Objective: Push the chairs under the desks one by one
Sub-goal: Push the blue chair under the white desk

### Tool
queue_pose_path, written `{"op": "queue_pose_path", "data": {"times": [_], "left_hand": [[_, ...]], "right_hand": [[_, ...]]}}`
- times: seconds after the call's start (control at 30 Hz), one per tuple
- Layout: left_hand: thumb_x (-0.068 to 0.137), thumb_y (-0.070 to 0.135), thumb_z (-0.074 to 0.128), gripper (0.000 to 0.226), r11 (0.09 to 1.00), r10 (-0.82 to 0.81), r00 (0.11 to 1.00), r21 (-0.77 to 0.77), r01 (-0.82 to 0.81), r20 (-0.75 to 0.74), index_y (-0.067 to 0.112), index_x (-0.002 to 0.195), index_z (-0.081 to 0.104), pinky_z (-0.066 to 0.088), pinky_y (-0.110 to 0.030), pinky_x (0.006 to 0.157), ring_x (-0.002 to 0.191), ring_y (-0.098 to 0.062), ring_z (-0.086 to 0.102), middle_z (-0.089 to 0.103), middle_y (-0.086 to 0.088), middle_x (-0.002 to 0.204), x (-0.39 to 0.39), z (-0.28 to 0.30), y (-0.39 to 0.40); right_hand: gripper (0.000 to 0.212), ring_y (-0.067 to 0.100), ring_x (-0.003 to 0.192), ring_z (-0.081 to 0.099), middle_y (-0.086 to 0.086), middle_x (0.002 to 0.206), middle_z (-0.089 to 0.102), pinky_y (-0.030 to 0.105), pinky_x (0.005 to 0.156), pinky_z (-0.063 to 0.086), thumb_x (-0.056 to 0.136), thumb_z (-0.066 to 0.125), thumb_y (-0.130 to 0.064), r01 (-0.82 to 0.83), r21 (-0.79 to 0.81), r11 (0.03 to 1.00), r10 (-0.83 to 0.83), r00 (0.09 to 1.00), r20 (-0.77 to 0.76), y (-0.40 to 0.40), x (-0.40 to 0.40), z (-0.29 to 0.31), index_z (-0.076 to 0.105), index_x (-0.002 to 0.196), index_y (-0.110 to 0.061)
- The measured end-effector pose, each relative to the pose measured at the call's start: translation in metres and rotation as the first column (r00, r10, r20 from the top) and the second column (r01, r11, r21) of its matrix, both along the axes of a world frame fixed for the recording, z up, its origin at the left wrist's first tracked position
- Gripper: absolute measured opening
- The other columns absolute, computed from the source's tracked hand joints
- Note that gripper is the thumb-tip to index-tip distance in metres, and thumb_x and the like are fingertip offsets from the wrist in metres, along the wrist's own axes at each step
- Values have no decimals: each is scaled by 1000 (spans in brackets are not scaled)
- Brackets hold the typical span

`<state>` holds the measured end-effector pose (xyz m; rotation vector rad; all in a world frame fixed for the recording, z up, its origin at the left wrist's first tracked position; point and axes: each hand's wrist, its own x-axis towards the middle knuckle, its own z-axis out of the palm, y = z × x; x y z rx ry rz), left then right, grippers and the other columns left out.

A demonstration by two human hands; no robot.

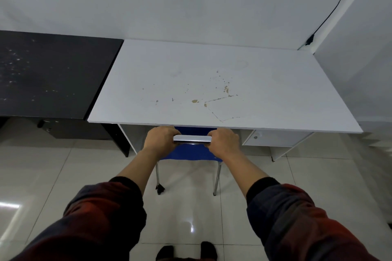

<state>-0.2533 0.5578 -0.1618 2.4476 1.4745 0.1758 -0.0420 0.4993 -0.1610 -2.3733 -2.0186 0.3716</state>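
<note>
Item: blue chair (187,151), plastic shell on thin chromed legs, standing on glossy floor tiles (63,176) at the front edge of the white desk (212,82), its seat already mostly beneath the top while the two rear legs remain outside. Grip: I see my left hand (160,139) and right hand (222,141) each curled round one end of the chrome top rail (192,139) of the backrest, knuckles up, a short bare stretch of rail between them. Handling, as I judge it: light, rigid, unlikely to flex; polished metal may be slick under the palms, so a wrapped grip on the rail suits better than flat pressing on the shell. Legs should slide readily on smooth tile, though one foot appears to carry a dark cap and the other does not, which could drag unevenly. Hazard: knuckles sit just beside the desk edge. Adjacent: black desk (48,74) to the left, touching the white one; no chair visible there.
</note>
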Motion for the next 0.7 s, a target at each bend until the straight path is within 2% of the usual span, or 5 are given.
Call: {"op": "queue_pose_path", "data": {"times": [0.23,0.3,0.43,0.6,0.7], "left_hand": [[82,47,73,34,997,20,998,-71,-25,-64,33,113,68,49,-32,85,100,-16,61,69,8,111,-3,3,1],[77,50,76,63,997,78,993,-20,-80,-94,32,133,54,37,-39,102,122,-23,45,53,4,134,3,5,-5],[73,43,80,102,971,237,971,-51,-235,39,25,154,21,19,-47,117,146,-32,14,20,-4,158,-3,-8,-44],[82,35,75,107,972,198,975,-151,-183,98,27,157,-1,22,-50,117,149,-36,-15,-8,0,165,-27,-13,-72],[87,28,72,100,955,192,969,-257,-147,157,28,157,1,17,-46,119,149,-34,-17,-10,4,165,-29,-2,-74]], "right_hand": [[46,33,124,45,8,131,53,54,102,39,90,67,-45,106,-99,989,-101,993,55,-6,-13,7,57,129,-23],[62,37,132,36,13,143,38,66,109,30,88,71,-43,190,-91,978,-186,981,50,-7,-18,11,43,140,-24],[92,42,142,21,17,155,17,62,111,30,82,77,-40,366,-37,930,-368,924,-107,-23,-28,12,18,151,-24],[111,48,147,-16,16,163,-23,57,119,12,88,70,-41,297,-106,949,-304,952,-48,-53,-53,5,-16,157,-23],[119,47,148,-15,11,157,-38,57,118,24,87,72,-39,330,-154,932,-351,926,-141,-63,-69,4,-26,153,-25]]}}
